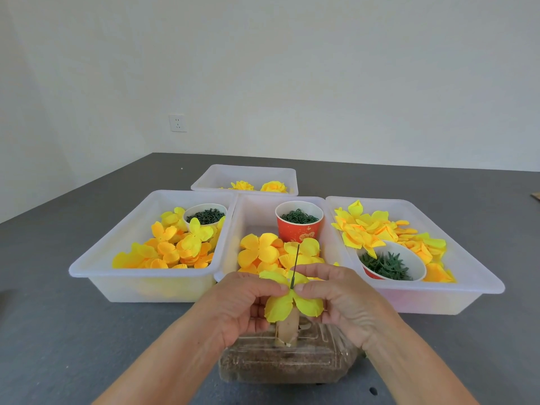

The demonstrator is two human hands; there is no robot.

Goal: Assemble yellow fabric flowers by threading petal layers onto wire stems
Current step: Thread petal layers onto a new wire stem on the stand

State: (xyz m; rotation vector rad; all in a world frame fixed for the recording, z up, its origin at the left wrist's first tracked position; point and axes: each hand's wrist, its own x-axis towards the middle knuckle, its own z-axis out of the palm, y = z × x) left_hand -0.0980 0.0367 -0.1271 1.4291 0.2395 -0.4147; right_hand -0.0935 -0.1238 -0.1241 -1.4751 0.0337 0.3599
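A yellow fabric petal layer (280, 306) sits threaded on a thin dark wire stem (295, 263) that stands upright through its centre. My left hand (242, 305) pinches the layer from the left and my right hand (342, 299) pinches it from the right, fingertips meeting beside the wire. Below the petals a tan tube-like holder (287, 331) rises from a clear box filled with brown grain (280, 363). The wire's lower end is hidden by the petals.
Several white bins stand behind: the left bin (96, 258) with petals and a white cup of green parts, the middle bin (248, 209) with a red cup (298, 229), the right bin (473, 264) with petals and a bowl of green leaves, and a far bin (210, 176) with finished flowers.
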